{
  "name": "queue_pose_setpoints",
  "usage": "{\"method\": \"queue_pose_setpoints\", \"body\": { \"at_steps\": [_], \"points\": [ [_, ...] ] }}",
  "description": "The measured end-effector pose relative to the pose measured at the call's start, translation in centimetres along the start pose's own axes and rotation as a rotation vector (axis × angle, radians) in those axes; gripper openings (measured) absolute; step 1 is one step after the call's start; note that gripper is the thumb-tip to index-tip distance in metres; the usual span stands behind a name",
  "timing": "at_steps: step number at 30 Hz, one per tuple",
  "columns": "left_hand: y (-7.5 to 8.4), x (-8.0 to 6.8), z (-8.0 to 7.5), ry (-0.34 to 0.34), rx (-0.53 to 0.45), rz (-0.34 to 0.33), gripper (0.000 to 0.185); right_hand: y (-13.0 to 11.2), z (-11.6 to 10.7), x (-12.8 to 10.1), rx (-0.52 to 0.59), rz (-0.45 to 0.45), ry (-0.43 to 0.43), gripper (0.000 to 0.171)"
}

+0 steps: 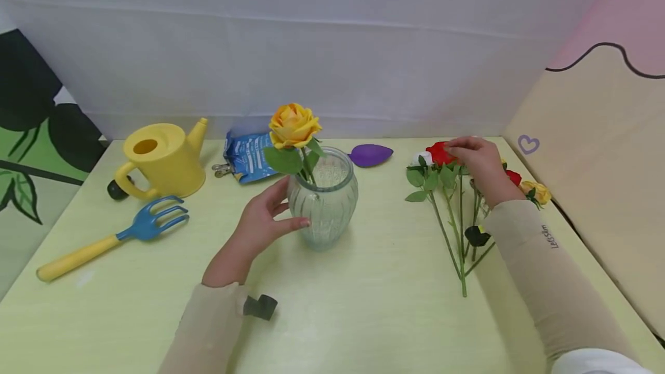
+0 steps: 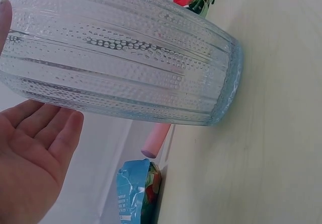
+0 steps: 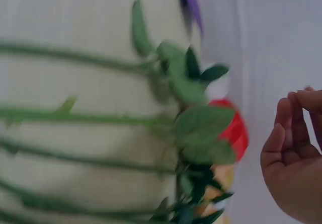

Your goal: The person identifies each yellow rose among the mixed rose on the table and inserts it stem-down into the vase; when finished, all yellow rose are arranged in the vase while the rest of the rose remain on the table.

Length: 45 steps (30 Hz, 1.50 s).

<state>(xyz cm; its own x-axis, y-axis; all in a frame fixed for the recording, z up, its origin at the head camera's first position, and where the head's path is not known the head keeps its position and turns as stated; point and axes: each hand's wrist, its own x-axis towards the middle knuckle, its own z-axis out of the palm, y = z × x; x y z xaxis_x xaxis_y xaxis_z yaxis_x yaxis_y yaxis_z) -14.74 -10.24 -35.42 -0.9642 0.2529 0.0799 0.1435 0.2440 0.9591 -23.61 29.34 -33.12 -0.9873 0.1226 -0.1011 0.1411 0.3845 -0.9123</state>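
Left arm comes in from the lower edge, sleeve to the wrist, and the left hand sits at the near-left side of the vase, thumb stretched toward the glass, fingers reaching round the far side. The left wrist view shows that palm open and the fingers straight, lying just beside the vase wall with a gap showing; whether the thumb touches the glass I cannot tell. Nothing is gripped there.

The vase itself stands upright near the middle of the bench: clear, ribbed and dotted glass, bulging at the middle. One yellow rose stands in it, leaning to the left of the rim, green leaves hanging at the mouth.

Over to the right, the right arm stretches forward along the bench edge, and the right hand hovers over the heads of the loose flowers. These lie flat, stems pointing back toward the person, red, white and yellow heads at the far end. The right wrist view, blurred, shows the fingers loosely curled with the thumb apart from them, holding nothing, just beside the red rose.

At the left lie a yellow watering can and a blue garden fork.
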Motion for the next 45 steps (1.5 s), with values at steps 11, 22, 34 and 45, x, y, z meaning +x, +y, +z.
{"method": "queue_pose_setpoints", "body": {
  "at_steps": [11, 22, 34, 45],
  "points": [
    [0.2, -0.1, 0.0, 0.012, 0.014, -0.013, 0.085, 5.6, -2.6, 0.8, -0.435, 0.134, -0.097, 0.035],
    [0.1, -0.1, -0.1, 0.001, 0.004, -0.047, 0.086, 5.7, -2.4, 0.9, -0.578, 0.102, -0.144, 0.032],
    [0.0, -0.1, 0.0, -0.002, -0.004, -0.058, 0.087, 6.3, -2.2, 1.0, -0.547, 0.11, -0.179, 0.038],
    [0.0, -0.2, 0.0, 0.0, -0.017, -0.036, 0.087, 4.5, -3.6, 0.1, -0.351, 0.169, -0.156, 0.046]
  ]
}}
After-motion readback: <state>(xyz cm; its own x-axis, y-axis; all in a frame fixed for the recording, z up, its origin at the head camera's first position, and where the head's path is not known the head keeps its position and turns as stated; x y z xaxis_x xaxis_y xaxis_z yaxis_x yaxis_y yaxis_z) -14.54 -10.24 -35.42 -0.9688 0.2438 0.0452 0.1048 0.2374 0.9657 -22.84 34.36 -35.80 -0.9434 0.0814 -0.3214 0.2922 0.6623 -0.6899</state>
